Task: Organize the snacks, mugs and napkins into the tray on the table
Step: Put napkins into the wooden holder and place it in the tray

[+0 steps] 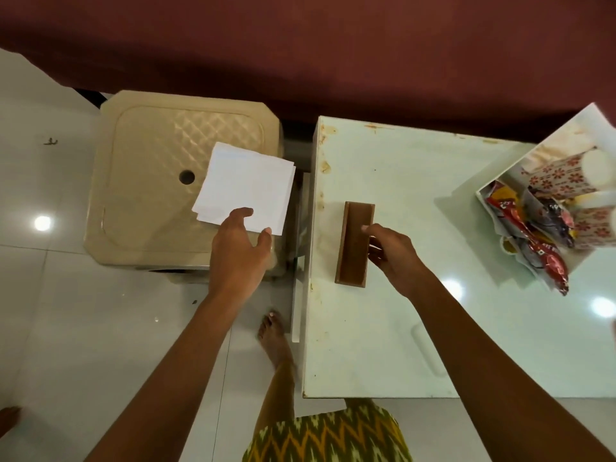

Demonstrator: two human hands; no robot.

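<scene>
Head view: looks down on the desk (366,345).
Left hand (235,250): fingers spread open, touching the near edge of the napkins (245,185).
Napkins: on the stool (143,145), left of the desk.
Right hand (393,258): pinches the wooden holder (354,243) on the desk.
Tray (573,128): on the desk's right side, with mugs (560,175) and snacks (546,261) inside.

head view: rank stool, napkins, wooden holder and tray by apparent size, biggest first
1. stool, clearly largest
2. tray: its visible part looks bigger than the napkins, but the frame edge cuts it off, so its full size is unsure
3. napkins
4. holder, smallest
</scene>
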